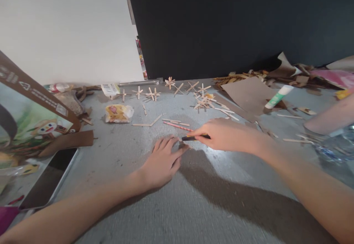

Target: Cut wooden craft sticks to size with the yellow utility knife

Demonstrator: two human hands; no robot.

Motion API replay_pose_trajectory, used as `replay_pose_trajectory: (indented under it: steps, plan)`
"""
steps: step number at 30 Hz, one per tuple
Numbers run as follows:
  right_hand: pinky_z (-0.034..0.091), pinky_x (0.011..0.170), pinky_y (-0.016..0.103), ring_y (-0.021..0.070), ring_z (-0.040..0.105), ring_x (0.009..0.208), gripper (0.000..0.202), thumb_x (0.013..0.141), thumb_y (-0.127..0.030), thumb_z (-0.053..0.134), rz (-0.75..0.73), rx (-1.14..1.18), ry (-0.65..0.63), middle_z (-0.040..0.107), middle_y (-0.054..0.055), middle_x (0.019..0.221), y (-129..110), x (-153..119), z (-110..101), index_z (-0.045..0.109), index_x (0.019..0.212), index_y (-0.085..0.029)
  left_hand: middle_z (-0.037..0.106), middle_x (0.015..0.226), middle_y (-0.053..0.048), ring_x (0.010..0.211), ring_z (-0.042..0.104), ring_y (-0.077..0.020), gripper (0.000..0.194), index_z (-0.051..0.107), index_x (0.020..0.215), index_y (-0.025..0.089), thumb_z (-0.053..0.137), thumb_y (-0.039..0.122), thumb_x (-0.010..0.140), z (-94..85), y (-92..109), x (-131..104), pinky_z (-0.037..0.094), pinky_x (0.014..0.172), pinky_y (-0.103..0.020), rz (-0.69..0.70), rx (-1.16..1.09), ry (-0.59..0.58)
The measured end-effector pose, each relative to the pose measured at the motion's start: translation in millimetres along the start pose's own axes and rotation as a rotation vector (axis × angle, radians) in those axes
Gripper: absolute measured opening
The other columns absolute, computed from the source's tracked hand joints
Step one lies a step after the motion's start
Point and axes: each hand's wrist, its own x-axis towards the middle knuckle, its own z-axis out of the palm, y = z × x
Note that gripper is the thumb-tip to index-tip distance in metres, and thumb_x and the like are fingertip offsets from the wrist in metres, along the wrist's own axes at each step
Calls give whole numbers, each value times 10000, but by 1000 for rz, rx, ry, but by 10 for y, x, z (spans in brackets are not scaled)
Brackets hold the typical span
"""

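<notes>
My right hand (218,135) is closed round a slim black pen-shaped tool (190,138), its tip pointing left and low over the grey surface. Just left of it, my left hand (164,159) lies palm down with fingers spread, its fingertips close to the tool's tip. A small sliver of wood shows by the left fingers; whether they press on it I cannot tell. Beyond the hands lie a red-and-white striped stick (177,126) and thin wooden sticks (173,120). Two more sticks (149,124) form a shallow V to the left.
Several star-shaped stick pieces (151,94) stand along the back. Cardboard (246,92) and a green-and-white glue stick (278,97) are at right. On the left are a snack packet (118,113), a phone (49,179) and a printed box (35,103). A black panel (235,22) rises behind.
</notes>
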Motion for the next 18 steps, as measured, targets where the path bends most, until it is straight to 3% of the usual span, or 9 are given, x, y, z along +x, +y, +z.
replay_pose_trajectory:
  steps: [12,18]
  plan:
    - [232,544,294,116,370,417,426,1001,-268,473,5,14,-5,623,-30,541,-25,-8,-9,768,1300,-341,524,1472,-121,1435,443,-338,507,557,1505,339,458,195,1030,6,-1,-2,394,1169,-598,-3,6,-10]
    - [241,552,290,126,429,454,436,1000,-259,476,7,-4,-10,682,-13,606,-11,-4,-1,754,1322,-353,526,1478,-118,1449,433,-336,502,564,1499,337,459,194,1029,14,-3,-3,390,1174,-594,-12,-11,-10]
